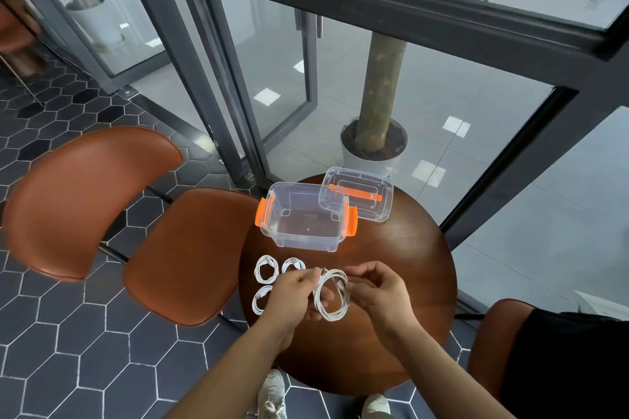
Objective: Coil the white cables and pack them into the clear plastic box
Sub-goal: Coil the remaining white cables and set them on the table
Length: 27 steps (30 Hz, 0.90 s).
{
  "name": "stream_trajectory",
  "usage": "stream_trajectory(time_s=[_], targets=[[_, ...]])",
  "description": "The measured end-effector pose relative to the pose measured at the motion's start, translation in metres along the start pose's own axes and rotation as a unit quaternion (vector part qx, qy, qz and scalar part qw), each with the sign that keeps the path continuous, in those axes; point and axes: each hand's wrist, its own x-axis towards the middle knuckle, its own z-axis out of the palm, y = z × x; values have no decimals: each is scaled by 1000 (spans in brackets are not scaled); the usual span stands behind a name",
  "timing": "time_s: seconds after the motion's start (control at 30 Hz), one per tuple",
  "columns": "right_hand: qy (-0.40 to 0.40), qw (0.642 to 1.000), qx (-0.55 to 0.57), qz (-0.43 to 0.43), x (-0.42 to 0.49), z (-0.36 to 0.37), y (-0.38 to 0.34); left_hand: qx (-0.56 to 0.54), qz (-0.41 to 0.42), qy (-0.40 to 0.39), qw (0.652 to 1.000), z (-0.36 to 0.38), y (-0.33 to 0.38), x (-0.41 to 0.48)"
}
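Winding a thin white cable loop (331, 317) just in front of the open clear plastic box with orange clips (303, 243). Gripping one side with the curled left hand (292, 292), pinching the other with the right hand (377, 292), probably to stop the turns springing apart, though hard to tell. Parking three finished white coils (266, 269) front-left of the box, ready for packing. Keeping the clear lid (360, 211) behind the box, out of the way.

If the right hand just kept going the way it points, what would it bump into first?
Probably the near wall of the clear plastic box, straight ahead. The right hand holds the cable coil with the left hand; its height is unclear.
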Motion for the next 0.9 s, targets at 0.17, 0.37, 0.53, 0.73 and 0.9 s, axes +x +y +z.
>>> stream_trajectory(time_s=[0.17,0.37,0.53,0.73,0.9], targets=[[3,1000,-15,-20,-2,4,3,24,19,-11,999,3,2,1],[-7,1000,-12,-21,-6,7,3,24,-11,-64,998,3,12,5],[-45,999,-2,-2,-3,2,-4,6,-19,-65,998,1,11,7],[-91,993,58,38,-4,-2,-10,-78,-36,-89,992,-2,7,6],[-134,987,46,76,-8,-2,-10,-104,-46,-96,989,-3,4,4]])
